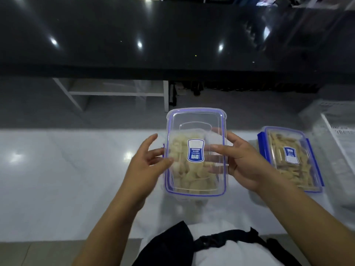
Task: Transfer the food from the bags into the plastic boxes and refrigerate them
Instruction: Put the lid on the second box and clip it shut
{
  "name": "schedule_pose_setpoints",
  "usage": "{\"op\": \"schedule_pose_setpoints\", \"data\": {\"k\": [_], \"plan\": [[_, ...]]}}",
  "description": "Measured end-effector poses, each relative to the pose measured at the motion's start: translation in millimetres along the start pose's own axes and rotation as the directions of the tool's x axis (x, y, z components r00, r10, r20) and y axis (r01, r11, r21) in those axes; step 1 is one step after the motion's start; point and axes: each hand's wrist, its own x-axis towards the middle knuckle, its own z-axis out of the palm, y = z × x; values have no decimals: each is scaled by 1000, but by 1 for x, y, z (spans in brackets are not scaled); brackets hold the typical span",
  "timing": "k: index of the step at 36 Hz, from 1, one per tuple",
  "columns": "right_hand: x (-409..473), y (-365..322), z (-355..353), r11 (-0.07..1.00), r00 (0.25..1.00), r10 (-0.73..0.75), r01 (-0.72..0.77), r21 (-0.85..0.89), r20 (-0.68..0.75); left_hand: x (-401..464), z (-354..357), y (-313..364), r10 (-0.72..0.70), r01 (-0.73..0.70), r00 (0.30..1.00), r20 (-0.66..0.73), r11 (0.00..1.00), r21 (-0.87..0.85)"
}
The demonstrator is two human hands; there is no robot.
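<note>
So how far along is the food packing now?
Mostly packed. The box on the right sits filled and lidded on the white counter. The left hand and right hand are fitting a lid on the second filled box. Refrigerating remains; no fridge is visible.

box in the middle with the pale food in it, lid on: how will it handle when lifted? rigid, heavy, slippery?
Probably rigid: the clear box keeps straight walls while the left hand and right hand touch its sides. Likely light for its size, since the pale food fills only part of it. The smooth glossy plastic could be slippery. The pieces look loose, so may shift if tilted.
</note>
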Motion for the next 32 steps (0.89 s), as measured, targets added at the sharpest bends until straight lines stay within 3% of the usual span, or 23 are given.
{"op": "schedule_pose_setpoints", "data": {"k": [5, 7, 10, 13, 16, 19, 22, 26, 32], "plan": [[12, 15, -2, 954, 961, -137, 62, -294, -242, 12, -3, -24, -70, 72, 996, 56, 997, -19], [16, 26, 1, 883, 942, -222, 85, -462, -252, 15, 3, -32, -95, 96, 995, 34, 995, -19], [22, 39, 4, 687, 946, -292, 103, -720, -143, 20, 8, -43, -40, 42, 999, -19, 994, 102], [29, 50, 7, 376, 954, -260, -40, -926, -147, 23, 12, -51, 22, -7, 998, -51, 960, 280], [29, 61, 18, 192, 975, -183, -88, -977, -124, 26, 16, -59, 16, 3, 997, -71, 967, 255], [29, 66, 20, 142, 987, -140, -62, -988, -82, 27, 17, -64, -30, 33, 999, -31, 996, 86], [30, 59, 15, 74, 996, -70, -50, -996, -55, 30, 14, -66, -152, 153, 988, 18, 984, -88], [29, 45, 3, -34, 999, 17, -45, -998, -46, 34, 11, -65, -247, 254, 967, 69, 959, -126], [23, 31, -10, -101, 990, 142, 0, -995, -14, 36, 9, -67, -302, 311, 950, 78, 935, -173]]}}
